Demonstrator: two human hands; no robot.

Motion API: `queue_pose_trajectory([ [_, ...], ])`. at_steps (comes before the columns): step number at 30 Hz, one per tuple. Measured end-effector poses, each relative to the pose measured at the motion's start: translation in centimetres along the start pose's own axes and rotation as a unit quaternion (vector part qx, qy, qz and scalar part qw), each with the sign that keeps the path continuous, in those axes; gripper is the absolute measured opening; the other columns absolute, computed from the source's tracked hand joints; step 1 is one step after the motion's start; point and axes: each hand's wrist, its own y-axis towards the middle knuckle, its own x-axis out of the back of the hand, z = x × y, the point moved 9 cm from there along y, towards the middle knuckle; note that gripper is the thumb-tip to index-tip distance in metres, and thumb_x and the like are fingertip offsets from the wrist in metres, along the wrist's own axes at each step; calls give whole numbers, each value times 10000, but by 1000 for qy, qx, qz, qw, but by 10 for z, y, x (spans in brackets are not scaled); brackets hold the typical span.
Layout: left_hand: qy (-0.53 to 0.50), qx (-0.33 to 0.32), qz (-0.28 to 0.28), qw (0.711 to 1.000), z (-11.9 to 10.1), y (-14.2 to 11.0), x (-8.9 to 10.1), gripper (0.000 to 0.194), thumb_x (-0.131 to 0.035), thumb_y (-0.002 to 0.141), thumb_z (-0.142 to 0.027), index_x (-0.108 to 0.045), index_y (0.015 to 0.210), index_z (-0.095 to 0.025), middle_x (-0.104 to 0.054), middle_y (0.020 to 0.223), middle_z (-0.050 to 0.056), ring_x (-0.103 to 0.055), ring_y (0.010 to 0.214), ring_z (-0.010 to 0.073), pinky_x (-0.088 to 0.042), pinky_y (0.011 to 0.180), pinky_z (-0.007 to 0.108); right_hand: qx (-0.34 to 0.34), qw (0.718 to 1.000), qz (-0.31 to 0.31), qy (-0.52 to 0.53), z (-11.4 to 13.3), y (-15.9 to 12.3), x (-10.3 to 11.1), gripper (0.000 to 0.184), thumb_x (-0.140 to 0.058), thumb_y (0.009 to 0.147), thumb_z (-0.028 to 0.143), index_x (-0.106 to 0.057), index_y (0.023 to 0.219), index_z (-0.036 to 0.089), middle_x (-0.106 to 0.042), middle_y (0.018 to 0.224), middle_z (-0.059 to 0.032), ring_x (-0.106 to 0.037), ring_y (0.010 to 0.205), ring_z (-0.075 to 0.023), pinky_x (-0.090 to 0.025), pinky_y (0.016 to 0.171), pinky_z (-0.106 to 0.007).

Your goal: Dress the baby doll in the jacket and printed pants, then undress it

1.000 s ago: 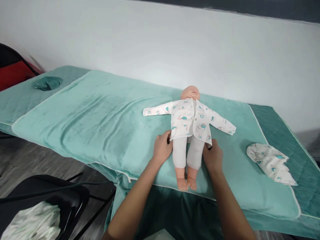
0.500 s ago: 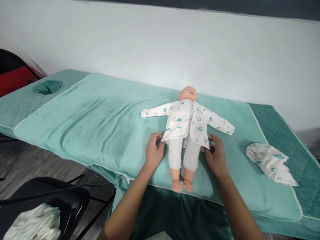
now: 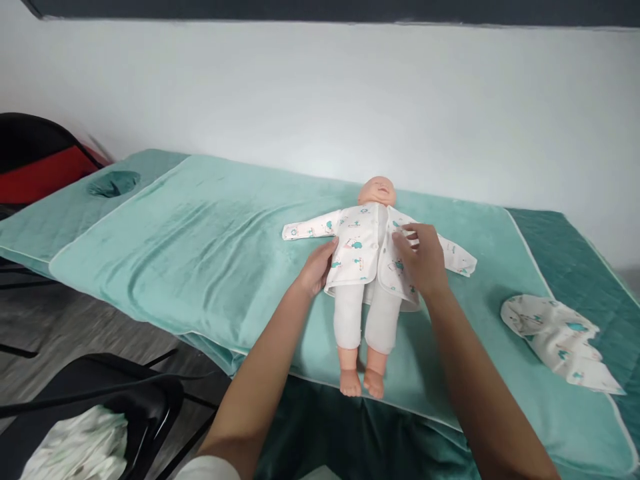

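Observation:
A baby doll [image 3: 377, 192] lies on its back, feet towards me, on the green covered bed. It wears a white printed jacket [image 3: 356, 243], whose front edges lie slightly apart over the chest, and white leggings [image 3: 347, 317]. My left hand [image 3: 319, 268] rests against the jacket's left side, its fingers partly hidden by the doll's body. Over the jacket's right front panel is my right hand [image 3: 424, 259], thumb and fingers apart and bent, near the front edge. It covers part of the sleeve; whether it pinches any cloth does not show.
Crumpled printed clothing [image 3: 560, 340] lies on the right of the bed cover [image 3: 225, 267]. At lower left, a black chair [image 3: 150, 400] holds a bundled cloth [image 3: 80, 447]. A red and black chair [image 3: 47, 170] stands at far left, and the white wall [image 3: 300, 100] runs behind the bed.
My right hand has moved up from the jacket's lower hem onto its front. My left hand has shifted up along the jacket's side. The view has moved slightly.

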Motion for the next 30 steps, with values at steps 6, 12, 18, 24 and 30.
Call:
queue_pose_trajectory([
  [6, -79, 70, 39, 994, 12, 27, -12, 429, -591, 946, -466, -697, 1158, -108, -770, 1140, 157, -732, 1093, 276, -545, 1076, 438, -69, 981, 79, -162, 2, 53, -32, 219, -570, 870, 395, -448, 773, 241, -570, 784, -26, -481, 718, -204, -379, 693, -346],
  [12, -96, 72, 47, 992, 13, 29, -12, 390, -598, 951, -413, -692, 1169, -104, -765, 1156, 154, -732, 1095, 272, -531, 1099, 438, -18, 991, 63, -119, 16, 68, -39, 153, -498, 845, 230, -407, 723, 246, -521, 684, 0, -437, 651, -182, -339, 650, -324],
  [18, -123, 66, 59, 988, 14, 31, -11, 407, -582, 957, -432, -682, 1194, -116, -764, 1158, 143, -718, 1125, 278, -516, 1115, 451, 109, 991, -4, -72, 27, 44, -40, 163, -535, 866, 295, -593, 988, 204, -659, 1117, -128, -566, 1133, -287, -424, 1013, -475],
  [24, -213, -19, 23, 977, -8, 46, -5, 471, -513, 967, -534, -669, 1161, -135, -743, 1186, 152, -663, 1230, 296, -501, 1128, 466, 105, 989, 106, 17, 15, 9, -46, 453, -516, 967, 402, -567, 1380, 224, -470, 1568, -99, -397, 1479, -245, -311, 1229, -499],
  [30, -315, -142, -105, 932, -39, 59, 42, 279, -470, 1024, -368, -649, 1053, -156, -756, 1111, 109, -701, 1137, 197, -547, 1064, 370, 141, 974, 123, 129, 10, -13, -34, 439, -551, 983, 367, -568, 1418, 319, -466, 1577, -18, -333, 1522, -211, -263, 1270, -497],
])
